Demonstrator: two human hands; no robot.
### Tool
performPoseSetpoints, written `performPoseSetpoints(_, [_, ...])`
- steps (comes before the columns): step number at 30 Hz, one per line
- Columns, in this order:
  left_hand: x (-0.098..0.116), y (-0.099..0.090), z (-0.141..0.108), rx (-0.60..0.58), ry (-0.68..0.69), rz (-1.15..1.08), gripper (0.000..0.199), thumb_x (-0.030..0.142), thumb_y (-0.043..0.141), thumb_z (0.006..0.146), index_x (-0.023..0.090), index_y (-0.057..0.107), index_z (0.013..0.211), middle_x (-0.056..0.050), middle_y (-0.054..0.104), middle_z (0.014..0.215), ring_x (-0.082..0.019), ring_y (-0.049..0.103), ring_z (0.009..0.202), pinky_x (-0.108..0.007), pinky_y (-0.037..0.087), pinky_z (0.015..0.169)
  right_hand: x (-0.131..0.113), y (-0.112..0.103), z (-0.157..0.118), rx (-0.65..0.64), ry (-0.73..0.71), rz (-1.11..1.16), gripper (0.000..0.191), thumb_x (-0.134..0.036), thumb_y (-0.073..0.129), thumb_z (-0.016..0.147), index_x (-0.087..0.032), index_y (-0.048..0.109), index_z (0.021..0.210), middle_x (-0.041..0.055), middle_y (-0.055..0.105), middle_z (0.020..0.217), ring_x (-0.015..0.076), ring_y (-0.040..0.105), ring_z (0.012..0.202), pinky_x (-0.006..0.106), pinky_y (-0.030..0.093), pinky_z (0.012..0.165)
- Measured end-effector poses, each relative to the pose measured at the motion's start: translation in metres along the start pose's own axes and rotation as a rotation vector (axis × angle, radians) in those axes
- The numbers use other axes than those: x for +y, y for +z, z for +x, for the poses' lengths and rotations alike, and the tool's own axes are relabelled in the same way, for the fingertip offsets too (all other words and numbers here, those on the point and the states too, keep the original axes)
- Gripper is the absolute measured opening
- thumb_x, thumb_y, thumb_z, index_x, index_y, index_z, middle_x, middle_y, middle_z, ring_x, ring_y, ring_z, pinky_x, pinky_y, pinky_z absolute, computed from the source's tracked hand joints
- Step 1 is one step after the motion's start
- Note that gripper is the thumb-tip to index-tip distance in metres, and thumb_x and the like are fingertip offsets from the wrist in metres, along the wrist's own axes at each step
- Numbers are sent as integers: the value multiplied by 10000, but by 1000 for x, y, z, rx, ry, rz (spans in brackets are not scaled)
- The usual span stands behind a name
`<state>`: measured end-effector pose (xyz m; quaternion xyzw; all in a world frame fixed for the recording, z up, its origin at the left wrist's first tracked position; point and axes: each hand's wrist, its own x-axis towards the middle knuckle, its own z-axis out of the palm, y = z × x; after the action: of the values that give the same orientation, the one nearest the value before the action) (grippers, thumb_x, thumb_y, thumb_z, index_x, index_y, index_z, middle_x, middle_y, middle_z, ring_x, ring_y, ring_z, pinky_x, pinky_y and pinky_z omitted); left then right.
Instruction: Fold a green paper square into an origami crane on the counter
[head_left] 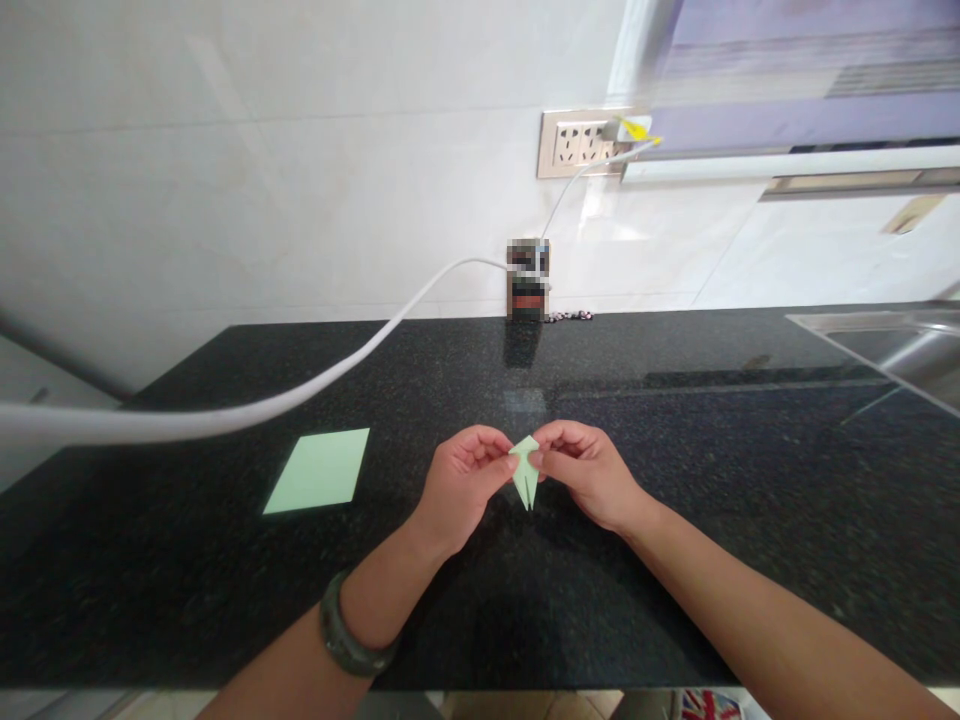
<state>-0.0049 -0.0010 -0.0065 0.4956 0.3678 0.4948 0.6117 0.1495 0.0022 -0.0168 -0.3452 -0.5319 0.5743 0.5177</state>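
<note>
A small folded piece of light green paper [526, 472] is held up over the dark countertop, its split points facing down toward me. My left hand [469, 480] pinches its left edge between thumb and fingers. On the opposite edge, my right hand [583, 468] grips it the same way. A flat light green sheet [321, 470] lies on the counter to the left of my hands. Around my left wrist is a dark green bangle [349, 632].
The black speckled countertop [187, 580] meets a white tiled wall. A pixelated upright object [528, 280] stands against the wall, with a white cable [330, 375] running left from it. Wall sockets [581, 145] are above. A metal sink [900, 345] is at the right.
</note>
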Motion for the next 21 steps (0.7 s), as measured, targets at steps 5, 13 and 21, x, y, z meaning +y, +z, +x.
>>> performPoseSetpoints(5, [-2, -2, 0, 1, 19, 8, 71, 98, 633, 656, 144, 584, 680, 27, 575, 624, -70, 527, 596, -192, 412, 596, 1, -3, -1, -18, -52, -48, 49, -150, 617, 692, -188, 636, 718, -24, 556, 606, 89, 491, 537, 241, 401, 544])
performPoseSetpoints(13, [4, 0, 0, -32, -102, -142, 157, 218, 576, 738, 168, 588, 886, -4, 628, 694, -123, 586, 627, -291, 472, 640, -5, -7, -1, -95, -205, -167, 128, -110, 550, 742, -205, 634, 731, -2, 536, 721, 98, 508, 617, 249, 407, 575])
performPoseSetpoints(21, [4, 1, 1, -2, -94, 66, 161, 245, 687, 639, 128, 641, 739, -5, 645, 639, -80, 555, 568, -194, 442, 572, -8, -7, -2, -77, -402, -422, 176, -98, 515, 770, -214, 648, 769, 24, 563, 765, 121, 545, 698, 270, 437, 632])
